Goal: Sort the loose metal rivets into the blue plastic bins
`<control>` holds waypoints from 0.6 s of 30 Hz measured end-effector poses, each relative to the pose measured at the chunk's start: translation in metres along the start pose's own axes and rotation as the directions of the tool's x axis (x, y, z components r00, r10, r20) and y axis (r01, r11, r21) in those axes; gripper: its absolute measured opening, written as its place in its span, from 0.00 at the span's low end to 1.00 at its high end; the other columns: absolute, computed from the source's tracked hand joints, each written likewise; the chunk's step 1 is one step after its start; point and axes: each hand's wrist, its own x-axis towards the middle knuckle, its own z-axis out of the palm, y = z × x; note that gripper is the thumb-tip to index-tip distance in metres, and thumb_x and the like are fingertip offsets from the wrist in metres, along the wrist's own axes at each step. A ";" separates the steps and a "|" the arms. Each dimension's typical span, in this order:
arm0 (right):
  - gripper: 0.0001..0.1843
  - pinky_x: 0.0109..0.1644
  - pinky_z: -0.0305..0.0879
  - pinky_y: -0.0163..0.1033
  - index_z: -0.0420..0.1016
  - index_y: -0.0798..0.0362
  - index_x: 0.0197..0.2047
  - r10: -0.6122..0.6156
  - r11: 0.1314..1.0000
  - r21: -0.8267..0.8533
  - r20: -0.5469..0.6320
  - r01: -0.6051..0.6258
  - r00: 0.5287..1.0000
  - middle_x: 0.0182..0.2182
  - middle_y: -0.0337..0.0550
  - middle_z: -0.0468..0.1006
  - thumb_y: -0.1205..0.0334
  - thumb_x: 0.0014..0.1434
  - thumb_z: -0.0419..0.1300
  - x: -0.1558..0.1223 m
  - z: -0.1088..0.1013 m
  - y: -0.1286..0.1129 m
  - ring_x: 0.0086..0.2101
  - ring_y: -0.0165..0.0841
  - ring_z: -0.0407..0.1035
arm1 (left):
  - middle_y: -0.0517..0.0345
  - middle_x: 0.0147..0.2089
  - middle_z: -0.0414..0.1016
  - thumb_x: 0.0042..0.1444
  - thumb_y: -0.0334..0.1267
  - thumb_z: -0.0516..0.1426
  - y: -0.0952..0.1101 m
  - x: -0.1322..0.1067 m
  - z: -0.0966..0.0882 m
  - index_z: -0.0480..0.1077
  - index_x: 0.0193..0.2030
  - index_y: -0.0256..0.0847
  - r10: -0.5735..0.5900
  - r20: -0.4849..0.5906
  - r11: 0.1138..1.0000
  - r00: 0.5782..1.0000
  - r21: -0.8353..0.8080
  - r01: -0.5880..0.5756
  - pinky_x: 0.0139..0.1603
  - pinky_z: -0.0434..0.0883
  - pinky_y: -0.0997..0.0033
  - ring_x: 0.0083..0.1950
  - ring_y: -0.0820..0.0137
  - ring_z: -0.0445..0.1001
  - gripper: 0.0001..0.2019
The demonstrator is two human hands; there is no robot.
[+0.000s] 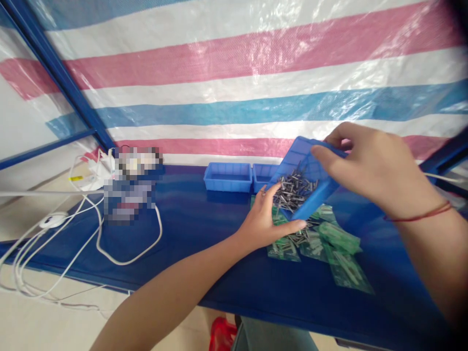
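Note:
A blue plastic bin is tilted down toward the lower left, with many small metal pins heaped at its low end. My right hand grips its raised far rim, thumb inside the wall. At the low end, my left hand has its thumb and fingers spread around the bin's lower edge, seemingly touching it. Beneath lie green-and-clear plastic bags with metal pieces, and loose pins rest among them. The bin hides part of this pile.
Two more blue bins stand at the table's back, one in full view and another partly covered. White cables loop over the left side of the blue table. A striped plastic sheet hangs behind.

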 end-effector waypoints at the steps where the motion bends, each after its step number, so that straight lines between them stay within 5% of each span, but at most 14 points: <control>1: 0.10 0.28 0.52 0.39 0.66 0.50 0.29 -0.037 0.999 -0.020 0.000 0.037 0.999 0.24 0.45 0.73 0.52 0.53 0.56 0.000 0.001 -0.003 0.27 0.41 0.68 | 0.46 0.69 0.48 0.49 0.56 0.62 -0.001 0.000 0.000 0.44 0.68 0.49 -0.008 0.005 1.000 1.000 -0.007 0.008 0.68 0.51 0.46 0.71 0.49 0.44 0.45; 9: 0.09 0.26 0.50 0.38 0.67 0.50 0.31 -0.158 0.984 -0.085 0.006 0.158 0.987 0.27 0.45 0.76 0.54 0.53 0.56 -0.003 0.010 -0.005 0.28 0.41 0.70 | 0.41 0.70 0.45 0.50 0.57 0.61 -0.005 0.001 0.001 0.45 0.68 0.45 -0.038 0.015 0.999 0.999 0.011 0.038 0.68 0.50 0.45 0.72 0.50 0.42 0.44; 18: 0.08 0.26 0.52 0.37 0.69 0.50 0.32 -0.224 0.971 -0.064 0.076 0.228 0.972 0.30 0.45 0.78 0.55 0.54 0.55 -0.002 0.013 -0.011 0.30 0.42 0.72 | 0.45 0.65 0.53 0.59 0.49 0.56 -0.007 0.003 0.000 0.51 0.66 0.47 -0.016 -0.035 0.999 0.999 0.027 0.017 0.68 0.54 0.52 0.67 0.56 0.54 0.31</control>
